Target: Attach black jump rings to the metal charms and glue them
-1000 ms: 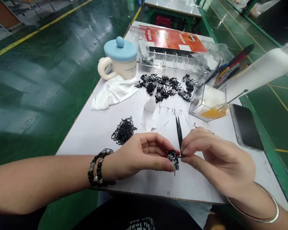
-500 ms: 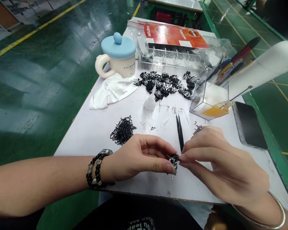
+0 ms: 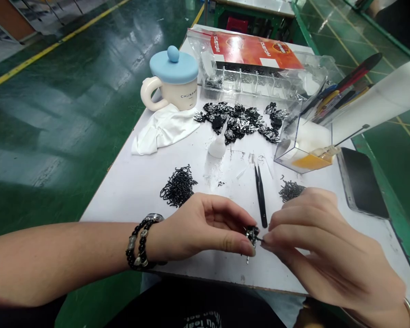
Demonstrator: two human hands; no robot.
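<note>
Near the table's front edge, my left hand pinches a small black and silver part between thumb and fingers. My right hand is closed in a pinch just to its right, holding a thin dark piece whose tip reaches the part. Whether that piece is one of the small hooked bits I cannot tell. Black tweezers lie on the table beyond my fingers. To the left is a heap of small black hooked pieces; a smaller heap of dark bits lies behind my right hand.
Several black and silver parts are piled behind a small white squeeze bottle. A lidded mug and white cloth stand left. A clear tool holder and phone are right; a compartment tray is behind.
My right hand has moved right and slightly toward me, uncovering more of the tweezers and the right-hand heap. The view has shifted slightly. Both hands keep their pinch.
</note>
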